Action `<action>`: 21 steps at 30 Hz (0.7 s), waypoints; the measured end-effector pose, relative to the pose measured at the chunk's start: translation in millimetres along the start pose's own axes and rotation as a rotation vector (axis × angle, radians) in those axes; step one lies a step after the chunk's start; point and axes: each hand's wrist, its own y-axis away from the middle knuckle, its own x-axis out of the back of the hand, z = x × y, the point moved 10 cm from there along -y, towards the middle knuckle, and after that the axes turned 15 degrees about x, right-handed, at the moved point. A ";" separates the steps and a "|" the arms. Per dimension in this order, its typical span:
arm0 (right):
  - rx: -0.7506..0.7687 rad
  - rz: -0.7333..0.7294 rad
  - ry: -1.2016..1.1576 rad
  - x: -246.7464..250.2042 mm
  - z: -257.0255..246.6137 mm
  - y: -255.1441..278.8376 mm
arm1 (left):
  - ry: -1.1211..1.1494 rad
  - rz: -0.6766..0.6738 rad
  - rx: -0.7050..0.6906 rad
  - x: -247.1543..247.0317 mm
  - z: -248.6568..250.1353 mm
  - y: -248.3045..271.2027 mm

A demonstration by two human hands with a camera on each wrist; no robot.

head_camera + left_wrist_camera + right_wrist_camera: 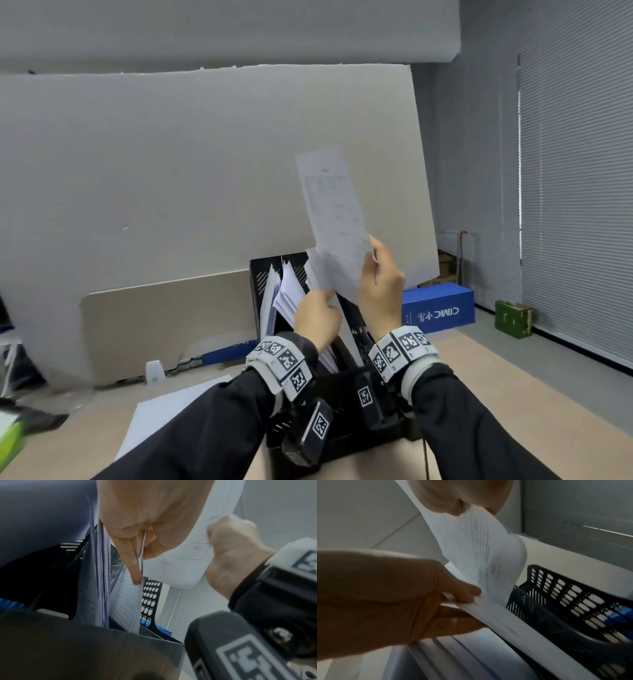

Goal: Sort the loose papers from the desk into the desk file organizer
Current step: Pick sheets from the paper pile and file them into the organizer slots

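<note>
Both arms, in dark sleeves with marker bands at the wrists, reach forward side by side over the black file organizer (263, 291). The right hand (380, 281) is raised above it, fingers and thumb pinching a printed sheet (334, 219). The left hand (317, 317), lower and just beside the right, pinches a stack of papers (496, 615) standing in the organizer.

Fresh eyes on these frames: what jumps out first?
The printed sheet held up mid-frame, pinched at its lower edge by the right hand. Just below it, the left hand grips a bundle of papers standing in the black organizer at the desk's centre. More loose paper lies on the desk at lower left.
</note>
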 end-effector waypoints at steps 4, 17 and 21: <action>-0.137 -0.112 -0.216 -33.0 13.0 19.1 | -0.010 0.058 -0.061 17.5 4.9 -2.5; -0.690 -1.100 -0.076 -71.7 87.2 143.3 | 0.026 0.047 -0.246 1.6 9.3 10.2; -0.609 -0.860 0.072 -63.7 104.0 131.7 | 0.154 -0.057 -0.310 -5.0 11.7 22.8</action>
